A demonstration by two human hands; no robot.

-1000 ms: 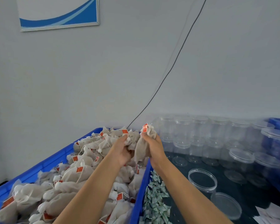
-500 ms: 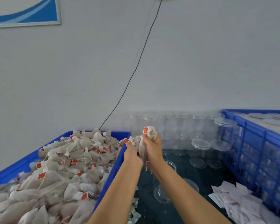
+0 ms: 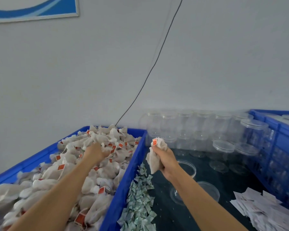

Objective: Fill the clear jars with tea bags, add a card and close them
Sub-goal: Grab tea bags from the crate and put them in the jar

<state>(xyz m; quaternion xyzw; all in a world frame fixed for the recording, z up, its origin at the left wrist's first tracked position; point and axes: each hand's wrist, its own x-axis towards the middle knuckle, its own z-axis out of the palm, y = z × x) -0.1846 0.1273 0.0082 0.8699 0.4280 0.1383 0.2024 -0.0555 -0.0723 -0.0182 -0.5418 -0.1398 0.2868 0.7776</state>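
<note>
The person's right hand (image 3: 163, 160) is gripping a bunch of tea bags (image 3: 154, 155), fingers curled tight round them, one red tag sticking up above the fist. The hand is hanging over the dark table (image 3: 205, 174), just right of the blue crate's (image 3: 132, 165) wall and above an open clear jar (image 3: 188, 167). A loose lid (image 3: 207, 190) is lying just in front of that jar. The left hand (image 3: 96, 152) is reaching into the crate, resting on the heap of tea bags (image 3: 60, 174) with its fingers spread down among them; whether it is pinching one cannot be told. A pile of small green-printed sachets (image 3: 139, 200) is lying against the crate's outer wall. White cards (image 3: 260, 209) are lying spread at the lower right. Rows of empty clear jars (image 3: 198, 129) are standing stacked along the wall at the back, some with lids on. A second blue crate (image 3: 280, 139) is standing at the right edge. A black cable (image 3: 150, 74) is hanging down the wall
</note>
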